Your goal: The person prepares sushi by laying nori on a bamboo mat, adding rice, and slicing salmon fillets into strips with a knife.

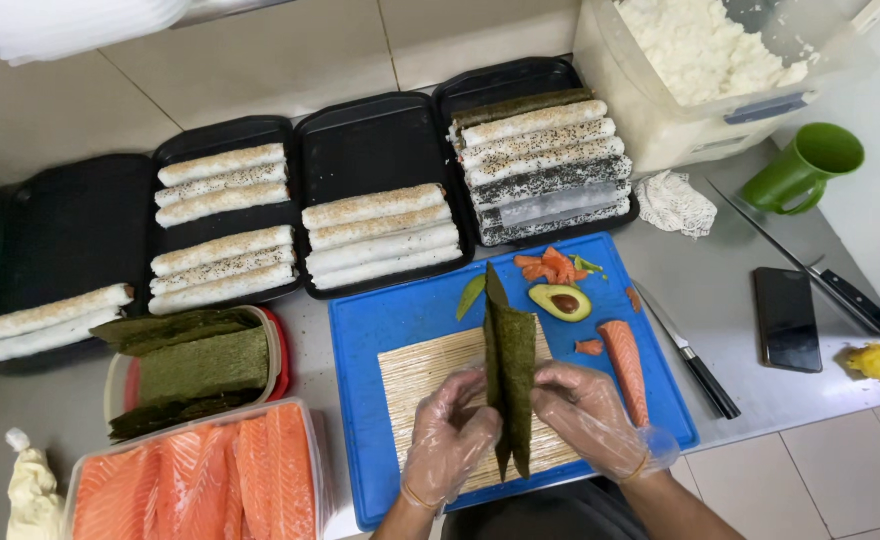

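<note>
Both gloved hands pinch a folded nori sheet (510, 370) upright over the bamboo rolling mat (430, 375) on the blue cutting board (390, 315): left hand (450, 435) and right hand (590, 415) closed on its lower edges (salmon strip (625, 370) just beside).

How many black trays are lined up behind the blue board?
4: far-left tray, second tray, third tray, right tray. All hold rolls; the far-left tray's left edge is partly cut off.

Clear plastic gloves, thin wrist bands
</note>
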